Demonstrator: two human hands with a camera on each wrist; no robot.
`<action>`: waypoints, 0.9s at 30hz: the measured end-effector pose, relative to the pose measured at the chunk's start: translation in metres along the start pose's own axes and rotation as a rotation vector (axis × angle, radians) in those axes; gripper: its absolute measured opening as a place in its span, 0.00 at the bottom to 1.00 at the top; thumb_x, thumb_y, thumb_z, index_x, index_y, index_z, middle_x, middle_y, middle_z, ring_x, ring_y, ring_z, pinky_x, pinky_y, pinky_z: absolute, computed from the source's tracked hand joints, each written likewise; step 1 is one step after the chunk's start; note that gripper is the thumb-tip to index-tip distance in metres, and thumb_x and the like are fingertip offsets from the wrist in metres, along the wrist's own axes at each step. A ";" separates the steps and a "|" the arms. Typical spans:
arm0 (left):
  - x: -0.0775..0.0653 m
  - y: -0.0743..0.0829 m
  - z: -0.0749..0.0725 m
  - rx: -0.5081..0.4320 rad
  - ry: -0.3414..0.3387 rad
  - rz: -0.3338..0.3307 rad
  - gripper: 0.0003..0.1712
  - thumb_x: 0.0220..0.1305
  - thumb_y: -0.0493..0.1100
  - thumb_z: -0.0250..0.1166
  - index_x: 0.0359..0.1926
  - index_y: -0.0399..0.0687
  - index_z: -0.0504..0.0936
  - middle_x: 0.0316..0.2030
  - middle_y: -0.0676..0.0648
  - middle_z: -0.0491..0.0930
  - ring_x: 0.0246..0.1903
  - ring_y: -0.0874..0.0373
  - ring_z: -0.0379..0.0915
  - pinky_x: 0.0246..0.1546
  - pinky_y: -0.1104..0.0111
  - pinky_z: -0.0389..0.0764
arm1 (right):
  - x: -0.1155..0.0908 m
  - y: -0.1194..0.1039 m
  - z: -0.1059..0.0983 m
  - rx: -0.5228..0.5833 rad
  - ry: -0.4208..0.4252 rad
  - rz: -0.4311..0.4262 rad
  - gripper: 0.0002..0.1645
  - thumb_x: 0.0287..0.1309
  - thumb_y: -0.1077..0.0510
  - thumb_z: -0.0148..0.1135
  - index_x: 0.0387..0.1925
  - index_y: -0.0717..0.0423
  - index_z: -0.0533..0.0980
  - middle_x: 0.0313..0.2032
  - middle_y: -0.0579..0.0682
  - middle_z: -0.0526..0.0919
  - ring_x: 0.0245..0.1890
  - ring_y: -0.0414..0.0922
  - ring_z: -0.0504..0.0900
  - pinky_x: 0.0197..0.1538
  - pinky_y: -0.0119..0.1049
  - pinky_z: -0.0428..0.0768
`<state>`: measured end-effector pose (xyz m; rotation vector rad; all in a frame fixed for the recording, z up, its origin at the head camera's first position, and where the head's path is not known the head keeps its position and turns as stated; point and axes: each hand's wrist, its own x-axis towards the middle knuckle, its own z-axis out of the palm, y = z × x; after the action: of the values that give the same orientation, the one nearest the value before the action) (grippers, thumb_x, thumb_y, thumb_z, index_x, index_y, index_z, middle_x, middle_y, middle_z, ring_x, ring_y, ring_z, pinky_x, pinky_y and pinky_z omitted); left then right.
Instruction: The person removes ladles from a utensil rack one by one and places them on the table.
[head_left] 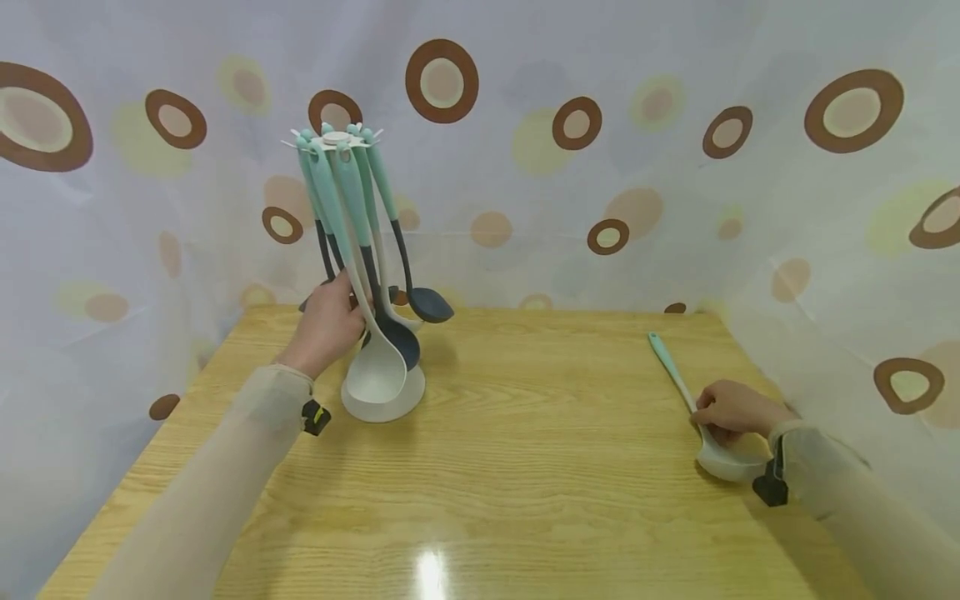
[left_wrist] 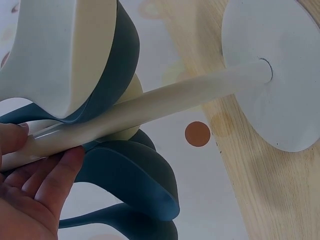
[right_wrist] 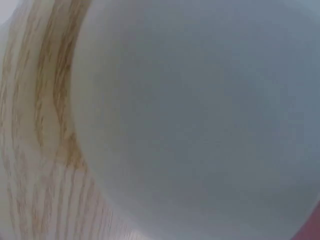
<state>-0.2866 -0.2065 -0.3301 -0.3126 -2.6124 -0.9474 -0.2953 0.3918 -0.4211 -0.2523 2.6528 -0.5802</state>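
Observation:
A utensil stand with a round white base (head_left: pixel 383 408) stands on the left of the table. Around its pole (left_wrist: pixel 185 95) hang several mint-handled utensils, among them a white ladle (head_left: pixel 375 372), a dark ladle (head_left: pixel 402 340) and a dark spoon-like utensil (head_left: pixel 431 306). My left hand (head_left: pixel 327 323) grips the pole behind the white ladle, thumb on one side and fingers on the other. At the right, another white ladle (head_left: pixel 722 461) with a mint handle end lies on the table. My right hand (head_left: pixel 737 408) pinches its shaft just above the bowl, which fills most of the right wrist view.
The wooden table (head_left: pixel 525 450) extends between the two hands. Behind it and along both sides hangs a pale curtain (head_left: pixel 495 167) with brown and yellow circles. The hanging utensils spread out around the stand, one reaching out to its right.

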 end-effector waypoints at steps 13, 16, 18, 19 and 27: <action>-0.001 -0.001 0.001 0.001 -0.007 -0.012 0.12 0.75 0.40 0.55 0.54 0.39 0.72 0.50 0.33 0.82 0.49 0.41 0.81 0.44 0.53 0.79 | -0.011 -0.039 -0.009 -0.232 0.182 -0.064 0.25 0.70 0.48 0.54 0.53 0.67 0.76 0.44 0.63 0.83 0.37 0.53 0.82 0.36 0.47 0.79; -0.001 0.000 0.000 -0.002 -0.012 -0.010 0.12 0.75 0.40 0.55 0.54 0.39 0.72 0.50 0.33 0.82 0.48 0.42 0.80 0.43 0.54 0.78 | -0.012 -0.061 -0.011 -0.250 0.219 -0.103 0.24 0.71 0.46 0.54 0.52 0.62 0.78 0.44 0.61 0.84 0.38 0.52 0.83 0.37 0.48 0.79; 0.000 0.001 -0.001 0.000 -0.014 -0.001 0.13 0.75 0.41 0.55 0.54 0.39 0.72 0.50 0.34 0.82 0.47 0.42 0.80 0.43 0.54 0.77 | -0.013 -0.076 -0.011 -0.252 0.238 -0.129 0.22 0.71 0.46 0.54 0.52 0.59 0.78 0.42 0.57 0.84 0.37 0.49 0.83 0.37 0.47 0.79; 0.001 0.001 -0.002 0.003 -0.015 0.003 0.13 0.75 0.41 0.55 0.54 0.39 0.72 0.50 0.34 0.82 0.46 0.43 0.80 0.43 0.54 0.77 | -0.013 -0.083 -0.010 -0.257 0.250 -0.143 0.21 0.71 0.46 0.54 0.51 0.58 0.79 0.41 0.55 0.85 0.35 0.47 0.82 0.37 0.46 0.79; 0.001 0.002 -0.005 0.006 -0.030 -0.002 0.11 0.75 0.40 0.54 0.53 0.40 0.73 0.48 0.35 0.83 0.42 0.44 0.78 0.43 0.54 0.76 | -0.017 -0.132 0.004 -0.269 0.290 -0.242 0.16 0.71 0.49 0.55 0.49 0.53 0.81 0.35 0.46 0.84 0.27 0.38 0.78 0.34 0.41 0.77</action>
<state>-0.2855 -0.2081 -0.3251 -0.3254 -2.6422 -0.9424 -0.2667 0.2764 -0.3614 -0.6165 3.0061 -0.3506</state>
